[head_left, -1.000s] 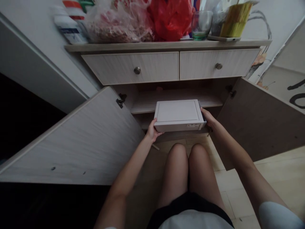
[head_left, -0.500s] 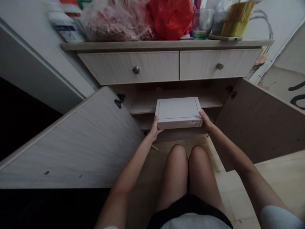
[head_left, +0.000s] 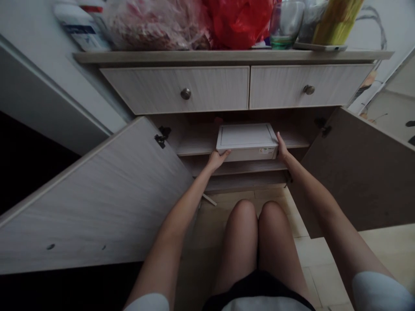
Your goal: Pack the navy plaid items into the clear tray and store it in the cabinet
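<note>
Between my two hands is a white lidded box (head_left: 246,137) with a small label on its front right. My left hand (head_left: 218,160) grips its front left corner, thumb against the front face and the other fingers mostly hidden. At the right end, my right hand (head_left: 282,147) presses against the side, its fingers partly out of sight. The box is at the upper shelf (head_left: 194,144) of the open cabinet, its rear part over the board and its front sticking out. Whether its underside rests on the board I cannot tell.
Both cabinet doors, the left door (head_left: 106,198) and the right door (head_left: 363,172), stand swung out beside my arms. Two drawers with round knobs (head_left: 186,93) are closed above. On top stand a white bottle (head_left: 82,30), a red plastic bag (head_left: 241,21) and a glass (head_left: 285,26).
The box has moved forward and into the cabinet, over the upper shelf. My left thumb has shifted from the box's side onto its front. The view has tilted slightly down.
</note>
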Demonstrator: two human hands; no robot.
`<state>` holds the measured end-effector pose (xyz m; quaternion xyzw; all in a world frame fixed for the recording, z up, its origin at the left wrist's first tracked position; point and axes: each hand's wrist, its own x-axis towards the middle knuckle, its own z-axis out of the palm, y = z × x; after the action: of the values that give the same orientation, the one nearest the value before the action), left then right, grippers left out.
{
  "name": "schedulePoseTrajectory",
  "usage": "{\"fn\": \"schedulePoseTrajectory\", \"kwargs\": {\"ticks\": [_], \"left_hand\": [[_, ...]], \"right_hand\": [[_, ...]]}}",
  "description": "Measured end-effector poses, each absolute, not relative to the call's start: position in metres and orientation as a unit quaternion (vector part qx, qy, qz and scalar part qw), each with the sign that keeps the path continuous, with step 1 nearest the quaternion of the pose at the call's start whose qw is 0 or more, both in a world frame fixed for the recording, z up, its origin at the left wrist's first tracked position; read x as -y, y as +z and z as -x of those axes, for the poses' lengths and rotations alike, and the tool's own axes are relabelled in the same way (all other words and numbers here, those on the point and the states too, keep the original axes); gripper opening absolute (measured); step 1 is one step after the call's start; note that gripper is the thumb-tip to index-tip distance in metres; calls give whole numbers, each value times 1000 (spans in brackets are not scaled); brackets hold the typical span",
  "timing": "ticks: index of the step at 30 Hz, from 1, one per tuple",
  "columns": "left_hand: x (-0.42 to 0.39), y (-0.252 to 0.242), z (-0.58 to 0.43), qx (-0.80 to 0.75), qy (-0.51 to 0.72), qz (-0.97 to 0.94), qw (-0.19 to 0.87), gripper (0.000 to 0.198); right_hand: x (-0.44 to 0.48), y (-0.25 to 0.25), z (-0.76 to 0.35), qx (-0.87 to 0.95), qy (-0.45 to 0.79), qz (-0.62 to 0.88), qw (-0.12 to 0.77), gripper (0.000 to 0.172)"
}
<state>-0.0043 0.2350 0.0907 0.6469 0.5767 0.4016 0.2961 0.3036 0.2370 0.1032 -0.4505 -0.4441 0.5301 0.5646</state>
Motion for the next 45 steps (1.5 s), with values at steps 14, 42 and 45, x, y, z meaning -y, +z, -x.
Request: {"fn": "schedulePoseTrajectory", "kwargs": {"ticks": [14,42,45], "left_hand": [[-244,77,9,-593,453,-661,79,82],[-223,77,-36,-519,279,-807,-35,71],[-239,86,-37,-518,269,-811,-37,73]], "right_hand": [[-253,86,-315,556,66,566,605,70],[-207,73,-263,730,-145,618,255,63],[-224,80,-264,731,-146,623,238,62]]}}
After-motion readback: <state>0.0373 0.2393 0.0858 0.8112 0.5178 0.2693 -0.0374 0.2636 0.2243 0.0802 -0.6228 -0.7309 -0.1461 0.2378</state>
